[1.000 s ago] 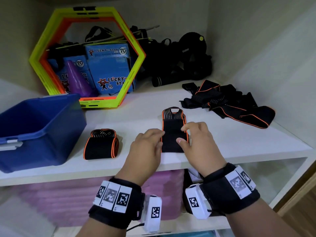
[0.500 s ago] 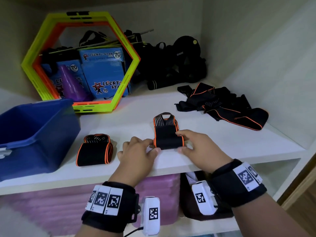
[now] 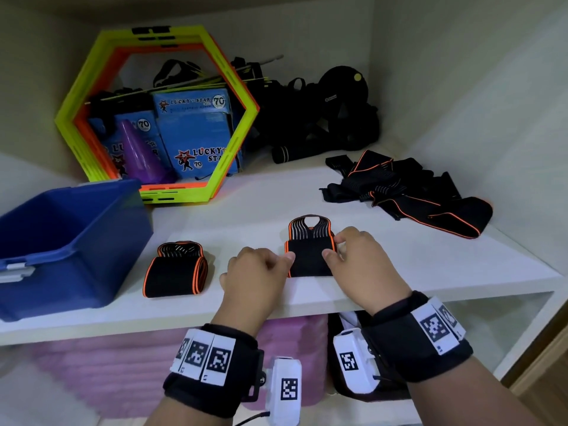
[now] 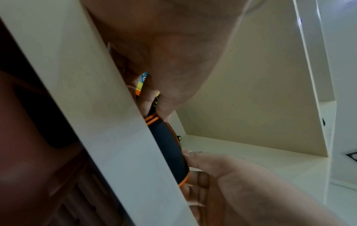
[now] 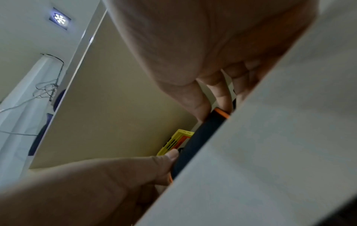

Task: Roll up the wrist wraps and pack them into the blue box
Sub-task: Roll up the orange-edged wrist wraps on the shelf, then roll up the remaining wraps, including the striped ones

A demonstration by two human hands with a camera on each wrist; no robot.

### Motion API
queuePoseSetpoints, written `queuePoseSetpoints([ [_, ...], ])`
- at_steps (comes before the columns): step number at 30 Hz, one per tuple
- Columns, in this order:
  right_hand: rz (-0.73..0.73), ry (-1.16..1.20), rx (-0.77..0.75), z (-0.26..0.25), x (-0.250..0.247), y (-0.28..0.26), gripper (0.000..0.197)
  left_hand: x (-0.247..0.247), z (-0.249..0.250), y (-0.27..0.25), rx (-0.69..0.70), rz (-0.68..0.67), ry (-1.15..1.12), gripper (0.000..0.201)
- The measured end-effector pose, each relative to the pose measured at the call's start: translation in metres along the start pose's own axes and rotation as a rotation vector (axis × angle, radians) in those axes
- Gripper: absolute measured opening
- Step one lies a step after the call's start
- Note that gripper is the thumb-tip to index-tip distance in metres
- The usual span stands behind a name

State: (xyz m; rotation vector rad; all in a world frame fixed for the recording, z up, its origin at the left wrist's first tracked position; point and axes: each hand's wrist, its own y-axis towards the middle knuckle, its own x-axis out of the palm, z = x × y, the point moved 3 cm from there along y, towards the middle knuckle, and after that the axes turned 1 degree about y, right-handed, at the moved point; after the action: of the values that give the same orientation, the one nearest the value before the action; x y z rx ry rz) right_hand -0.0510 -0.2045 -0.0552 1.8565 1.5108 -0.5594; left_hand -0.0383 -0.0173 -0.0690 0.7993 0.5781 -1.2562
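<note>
A black wrist wrap with orange edging (image 3: 309,256) lies at the white shelf's (image 3: 430,272) front edge, mostly rolled, its striped elastic end sticking out behind. My left hand (image 3: 261,269) pinches the roll's left side and my right hand (image 3: 353,256) pinches its right side. The wrist views show the same roll (image 4: 168,146) (image 5: 199,142) squeezed between both thumbs. A finished roll (image 3: 175,270) sits to the left. The blue box (image 3: 76,241) stands open at the shelf's left end. A heap of unrolled wraps (image 3: 408,195) lies at the back right.
A yellow-green and orange hexagon frame (image 3: 233,139) leans at the back, with blue packets (image 3: 196,133) and a purple cone (image 3: 138,155) behind it. Black straps and gear (image 3: 322,118) fill the back corner. Pink items (image 3: 123,370) sit on the lower shelf.
The wrap went from lying flat to mostly rolled. Both hands worked the roll away from the front edge, and the flat stretch shortened.
</note>
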Motion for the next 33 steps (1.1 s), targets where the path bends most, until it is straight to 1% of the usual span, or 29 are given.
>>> queuePoseSetpoints([
  [1,-0.018,0.038,-0.004,-0.001,-0.001,-0.002,0.036,-0.001,0.003,-0.002,0.049,0.026,-0.065,0.032],
  [2,-0.034,0.117,-0.012,-0.003,-0.002,-0.005,0.039,-0.001,0.007,-0.006,0.088,0.030,-0.110,0.035],
  [3,-0.065,0.215,-0.008,-0.005,-0.003,-0.007,0.035,-0.001,0.011,-0.011,0.126,0.016,-0.168,0.042],
  [4,-0.108,0.314,-0.011,-0.006,-0.001,-0.010,0.026,0.000,0.016,-0.016,0.157,-0.015,-0.235,0.044],
  [6,-0.176,0.476,-0.014,-0.009,0.000,-0.015,0.036,0.004,0.027,-0.025,0.223,-0.133,-0.374,0.035],
  [8,-0.248,0.534,-0.015,-0.013,0.001,-0.020,0.043,0.009,0.033,-0.032,0.254,-0.210,-0.434,0.037],
  [10,-0.303,0.485,-0.029,-0.016,0.000,-0.023,0.042,0.013,0.033,-0.034,0.279,-0.212,-0.410,0.049],
  [12,-0.348,0.377,-0.036,-0.020,0.000,-0.025,0.045,0.015,0.031,-0.036,0.299,-0.216,-0.325,0.064],
  [13,-0.350,0.323,-0.050,-0.020,0.001,-0.024,0.046,0.014,0.031,-0.037,0.294,-0.226,-0.285,0.067],
  [14,-0.336,0.269,-0.072,-0.020,0.001,-0.022,0.046,0.012,0.029,-0.038,0.282,-0.233,-0.245,0.066],
  [16,-0.303,0.147,-0.105,-0.026,0.003,-0.018,0.045,0.002,0.026,-0.040,0.284,-0.230,-0.167,0.053],
  [17,-0.286,0.094,-0.117,-0.028,0.005,-0.015,0.045,-0.005,0.023,-0.042,0.301,-0.209,-0.121,0.044],
  [18,-0.267,0.055,-0.132,-0.032,0.008,-0.013,0.045,-0.014,0.019,-0.043,0.317,-0.156,-0.053,0.037],
  [20,-0.236,0.010,-0.172,-0.041,0.014,-0.010,0.043,-0.038,0.001,-0.045,0.308,0.040,0.117,0.033],
  [22,-0.255,-0.014,-0.216,-0.052,0.023,-0.009,0.042,-0.068,-0.021,-0.045,0.233,0.283,0.194,0.030],
  [23,-0.270,-0.030,-0.240,-0.057,0.028,-0.009,0.042,-0.082,-0.033,-0.045,0.192,0.370,0.209,0.027],
  [24,-0.279,-0.041,-0.259,-0.062,0.034,-0.009,0.042,-0.093,-0.045,-0.044,0.144,0.418,0.234,0.026],
  [25,-0.281,-0.043,-0.277,-0.067,0.039,-0.009,0.042,-0.101,-0.056,-0.042,0.096,0.430,0.275,0.028],
  [28,-0.278,-0.047,-0.307,-0.080,0.053,-0.010,0.044,-0.106,-0.083,-0.035,0.014,0.369,0.392,0.032],
  [33,-0.305,-0.034,-0.311,-0.090,0.065,-0.010,0.044,-0.105,-0.099,-0.033,-0.036,0.359,0.389,0.032],
])
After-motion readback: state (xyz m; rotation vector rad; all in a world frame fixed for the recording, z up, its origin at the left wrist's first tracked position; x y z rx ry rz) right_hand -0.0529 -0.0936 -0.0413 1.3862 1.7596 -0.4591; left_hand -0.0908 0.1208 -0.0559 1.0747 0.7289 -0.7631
